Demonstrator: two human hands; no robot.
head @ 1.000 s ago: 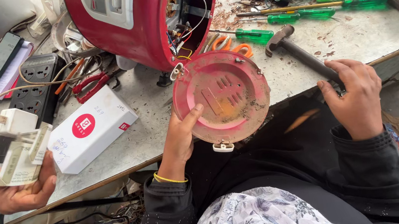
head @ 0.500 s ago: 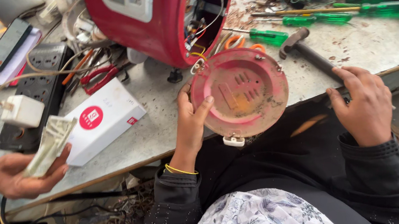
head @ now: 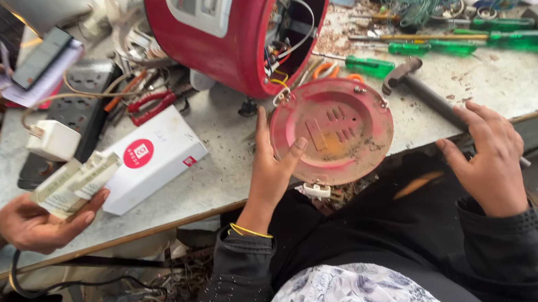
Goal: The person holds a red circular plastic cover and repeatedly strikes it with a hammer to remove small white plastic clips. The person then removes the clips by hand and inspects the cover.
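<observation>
Head camera, looking down: the left hand point(head: 272, 171) grips the near-left rim of a round red base plate point(head: 332, 130), fingers closed on its edge, holding it tilted at the table's point(head: 230, 170) front edge, its inner face toward the person, just below the open bottom of a red cooker body point(head: 231, 24) lying on its side. The right hand point(head: 491, 156) is closed over the handle end of a hammer point(head: 424, 92), whose long axis runs up-left, its head just right of the plate.
</observation>
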